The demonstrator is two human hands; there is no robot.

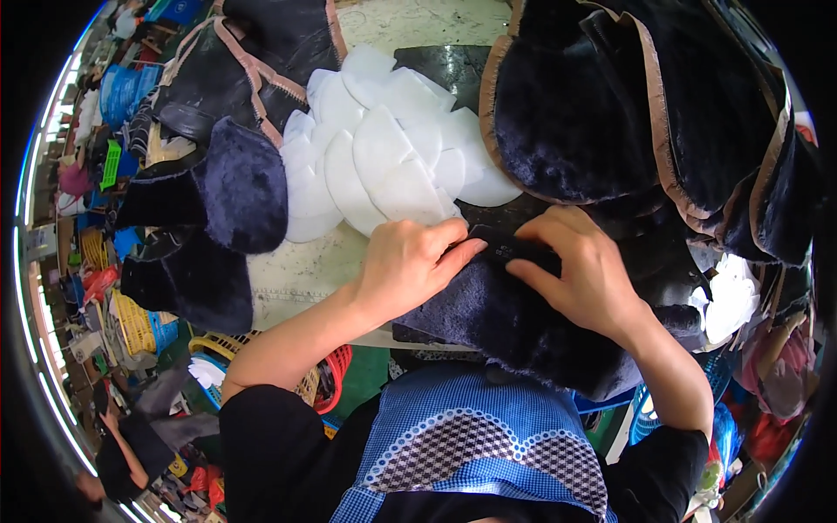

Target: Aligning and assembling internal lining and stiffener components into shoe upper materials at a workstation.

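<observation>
A dark navy plush piece [523, 318] lies across the table's near edge and hangs toward my apron. My left hand [410, 261] pinches its far edge between thumb and forefinger, close to the white pieces. My right hand [580, 275] is curled over the same piece, its thumb and forefinger around a raised dark fold. What lies under the right fingers is partly hidden. Just beyond my left hand is a loose pile of white half-round sheets [392, 166], several of them overlapping.
Dark plush pieces with brown edging [567, 122] are heaped at the far right. Black pieces with brown trim [218, 78] lie far left, above two plush pieces [244, 187]. A red basket [334, 379] stands below the table's left edge. Another person [131, 449] is at lower left.
</observation>
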